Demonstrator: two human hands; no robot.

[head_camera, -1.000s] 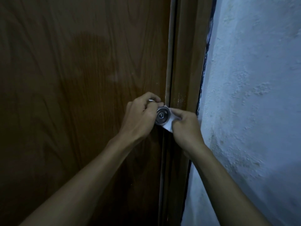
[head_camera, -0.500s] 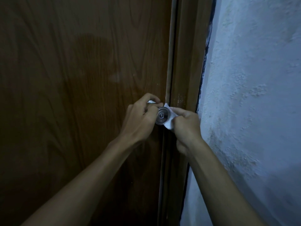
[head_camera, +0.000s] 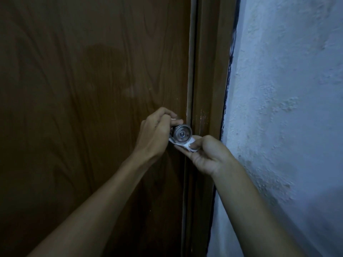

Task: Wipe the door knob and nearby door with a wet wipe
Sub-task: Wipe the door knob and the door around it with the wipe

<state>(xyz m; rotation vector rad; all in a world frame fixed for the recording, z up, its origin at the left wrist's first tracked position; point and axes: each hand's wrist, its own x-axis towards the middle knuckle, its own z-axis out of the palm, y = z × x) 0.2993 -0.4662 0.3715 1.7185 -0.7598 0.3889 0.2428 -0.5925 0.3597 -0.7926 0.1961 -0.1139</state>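
Note:
A shiny round metal door knob (head_camera: 182, 134) sticks out of the brown wooden door (head_camera: 83, 108) near its right edge. A white wet wipe (head_camera: 187, 145) wraps under and behind the knob. My left hand (head_camera: 155, 133) pinches the wipe's upper end at the knob's top left. My right hand (head_camera: 207, 154) sits below and to the right of the knob, palm turned up, fingers closed on the wipe's lower end. Part of the wipe is hidden behind the knob and my fingers.
The brown door frame (head_camera: 209, 80) runs vertically just right of the knob. A rough white plastered wall (head_camera: 287, 108) fills the right side. A darker damp-looking patch (head_camera: 104, 58) shows on the door above the knob.
My right hand has dropped from beside the knob to below it and turned palm up, pulling the wipe down under the knob. My left hand has shifted up slightly.

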